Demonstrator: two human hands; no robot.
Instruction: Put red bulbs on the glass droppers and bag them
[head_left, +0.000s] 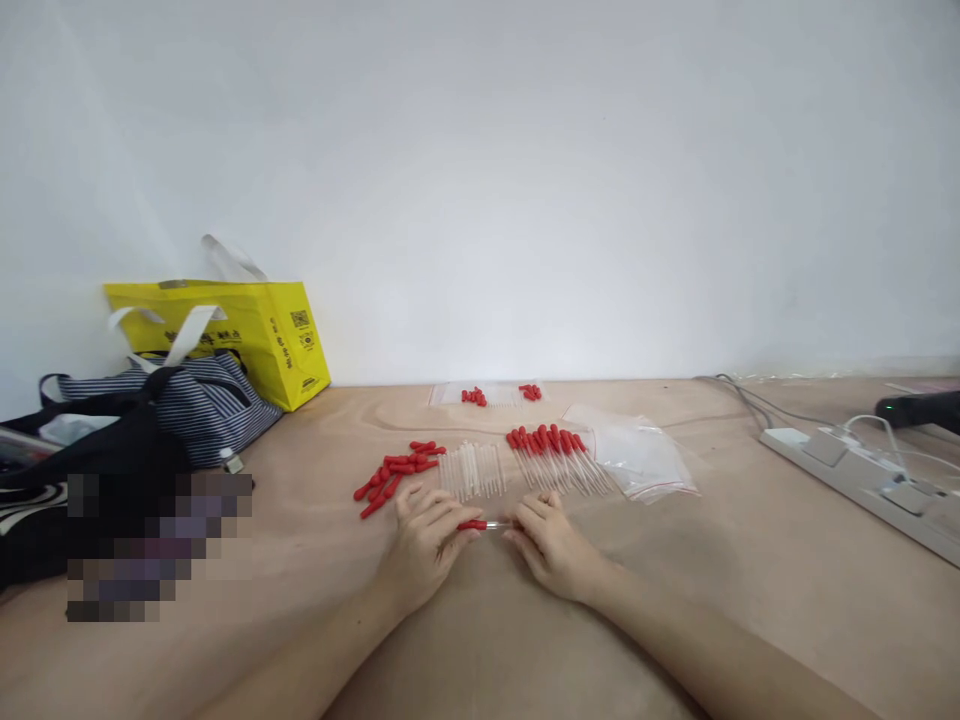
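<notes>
My left hand (429,535) pinches a red rubber dropper bulb (472,525). From the bulb's right end a clear glass tube (493,525) runs into the fingers of my right hand (546,540), which are closed on it. Bulb and tube lie in one line, just above the table. Beyond my left hand is a pile of loose red bulbs (390,475). A row of bare glass tubes (471,470) lies between the hands, farther back. Past my right hand, several droppers with red bulbs fitted (559,455) lie side by side.
A clear zip bag (649,460) lies behind the droppers. Another bag with red bulbs (474,397) rests near the wall. At the left stand a yellow bag (292,340), a striped bag (217,410) and a black bag (97,490). A white power strip (862,490) with cables is at the right.
</notes>
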